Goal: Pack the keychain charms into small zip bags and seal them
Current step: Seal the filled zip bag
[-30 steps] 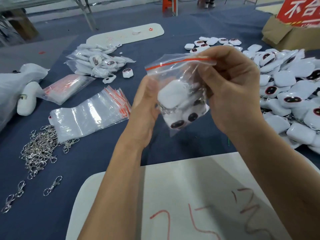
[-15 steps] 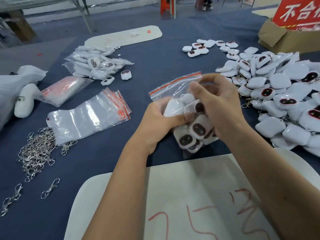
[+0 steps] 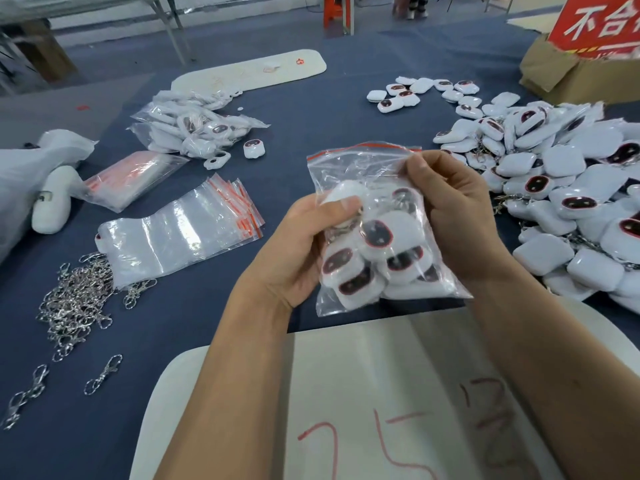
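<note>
A clear zip bag (image 3: 360, 171) with a red seal strip, filled with several white keychain charms (image 3: 377, 237), is held above the blue table in front of me. My left hand (image 3: 304, 247) grips its left side, thumb pressing a charm through the plastic. My right hand (image 3: 450, 209) holds the right side, fingers curled round the bag near its top right corner. A big heap of loose white charms (image 3: 561, 188) lies to the right.
A stack of empty zip bags (image 3: 180, 233) lies left, with another pack (image 3: 131, 178) and several filled bags (image 3: 194, 129) behind. Metal clasps (image 3: 76, 303) are heaped at left. A white board (image 3: 346, 393) with red writing lies near me; a cardboard box (image 3: 568, 74) stands far right.
The bag was held high, then lowered and squeezed between both hands. Now it is turned upright, seal strip on top, with the charms settled at the bottom.
</note>
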The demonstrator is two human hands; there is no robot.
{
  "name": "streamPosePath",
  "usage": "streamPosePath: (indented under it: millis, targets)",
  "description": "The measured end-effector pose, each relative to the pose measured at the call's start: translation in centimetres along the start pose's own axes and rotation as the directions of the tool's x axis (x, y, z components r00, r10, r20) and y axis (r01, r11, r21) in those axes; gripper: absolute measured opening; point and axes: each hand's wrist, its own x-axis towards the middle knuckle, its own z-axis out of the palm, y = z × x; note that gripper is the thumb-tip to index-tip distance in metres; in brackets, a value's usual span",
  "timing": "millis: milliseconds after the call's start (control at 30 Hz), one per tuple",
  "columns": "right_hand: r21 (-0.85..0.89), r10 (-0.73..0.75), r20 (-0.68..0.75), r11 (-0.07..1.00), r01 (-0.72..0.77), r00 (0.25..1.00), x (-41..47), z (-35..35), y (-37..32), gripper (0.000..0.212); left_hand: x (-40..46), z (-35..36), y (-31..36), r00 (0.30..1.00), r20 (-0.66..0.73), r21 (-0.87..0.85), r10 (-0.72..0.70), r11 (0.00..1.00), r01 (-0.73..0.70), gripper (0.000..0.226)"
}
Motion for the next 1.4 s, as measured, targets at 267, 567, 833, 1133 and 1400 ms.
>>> streamPosePath:
  millis: [267, 567, 833, 1133, 1400]
  targets:
    - [-0.298, 0.077, 0.109, 0.954, -0.042, 0.991, -0.2, -1.2, 2.7, 0.027, -1.5, -1.1, 0.4, 0.941, -0.021, 0.314, -0.337, 0.892, 0.326, 0.019]
    - [-0.282, 0.038, 0.049, 0.959, -0.023, 0.998, 0.4, -1.4, 3.4, 0.034, -0.1, -2.4, -0.1, 0.931, -0.334, 0.546, 0.150, 0.836, 0.061, 0.039]
    - [-0.421, -0.027, -0.044, 0.907, 0.006, 0.999, 0.4, -0.9, 3.8, 0.029, -0.7, -3.8, 0.7, 0.959, -0.285, 0.319, -0.010, 0.942, 0.104, 0.009]
    - [-0.546, -0.110, 0.019, 0.832, 0.102, 0.994, 0.1, -0.9, 3.8, 0.027, 0.4, -3.0, 0.2, 0.855, -0.267, 0.737, 0.445, 0.666, -0.116, 0.011]
    - [-0.622, -0.264, 0.179, 0.716, 0.317, 0.948, -0.4, -0.6, 3.9, 0.015, 1.5, -1.0, -1.9, 0.830, 0.007, 0.965, 0.557, 0.215, -0.153, 0.013]
